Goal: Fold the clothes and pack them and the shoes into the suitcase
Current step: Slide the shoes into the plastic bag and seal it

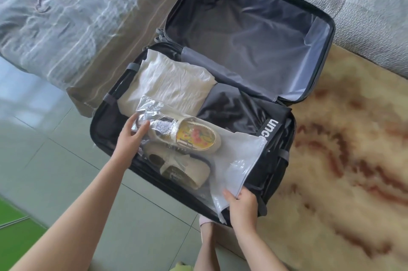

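It is bright daylight. My clear plastic bag (239,149) shines white. The grey striped blanket (66,28) looks blurry and bent.

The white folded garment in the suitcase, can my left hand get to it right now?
Probably yes. The left hand rests on the shoe bag just beside the white folded garment, whose top lies mostly uncovered; nothing stands between them.

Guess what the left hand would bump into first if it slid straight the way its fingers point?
The left hand lies on the clear bag. Straight on, it would probably meet the heel of the flowered shoe inside the bag, then the folded white garment; depth is hard to judge.
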